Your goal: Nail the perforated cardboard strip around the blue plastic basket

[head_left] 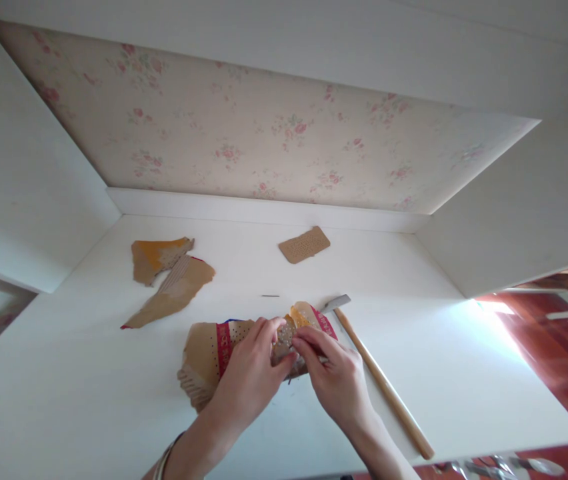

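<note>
A torn piece of brown cardboard with printed red bands and rows of small punched holes lies on the white surface in front of me. My left hand is wrapped over its middle, thumb and fingers gripping it. At the cardboard's right part, by an orange patch, my right hand is closed in a pinch; what sits between its fingertips is too small to make out. Right of that hand lies a hammer with a long wooden handle, its metal head near the cardboard. A thin nail-like piece rests just beyond my hands.
Two torn cardboard scraps lie at the left of the white tabletop. A small rectangle of cardboard covered in dots lies at the back. White panels and a floral backing enclose the far side. Metal items show below the front right edge.
</note>
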The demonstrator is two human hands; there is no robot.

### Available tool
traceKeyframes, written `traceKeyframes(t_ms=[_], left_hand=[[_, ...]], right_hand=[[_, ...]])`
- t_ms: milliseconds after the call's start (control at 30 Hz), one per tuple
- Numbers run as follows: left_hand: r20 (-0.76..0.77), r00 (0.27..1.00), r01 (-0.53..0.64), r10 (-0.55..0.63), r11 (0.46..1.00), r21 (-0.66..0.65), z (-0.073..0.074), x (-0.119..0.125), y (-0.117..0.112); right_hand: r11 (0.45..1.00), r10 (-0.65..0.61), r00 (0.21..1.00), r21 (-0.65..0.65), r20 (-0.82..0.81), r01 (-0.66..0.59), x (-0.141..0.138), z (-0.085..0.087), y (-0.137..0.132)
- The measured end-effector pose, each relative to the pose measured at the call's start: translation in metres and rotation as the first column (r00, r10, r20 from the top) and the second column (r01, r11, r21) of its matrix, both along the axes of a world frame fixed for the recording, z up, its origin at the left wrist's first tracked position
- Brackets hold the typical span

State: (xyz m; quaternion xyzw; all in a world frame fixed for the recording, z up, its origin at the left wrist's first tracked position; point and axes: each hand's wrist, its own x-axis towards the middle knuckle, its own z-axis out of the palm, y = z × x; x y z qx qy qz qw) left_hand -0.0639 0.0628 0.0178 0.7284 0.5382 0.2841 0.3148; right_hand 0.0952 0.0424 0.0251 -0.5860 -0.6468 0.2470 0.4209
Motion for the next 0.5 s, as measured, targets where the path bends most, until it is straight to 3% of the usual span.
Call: traceKeyframes(t_ms=[500], left_hand=[[0.073,0.997,0.02,-0.021,1.0,0.012,-0.0009,0.0011,0.0009]], right_hand=[[0.993,0.108,0.985,0.024,0.134,-0.113,-0.0081,0.0004,0.0049]])
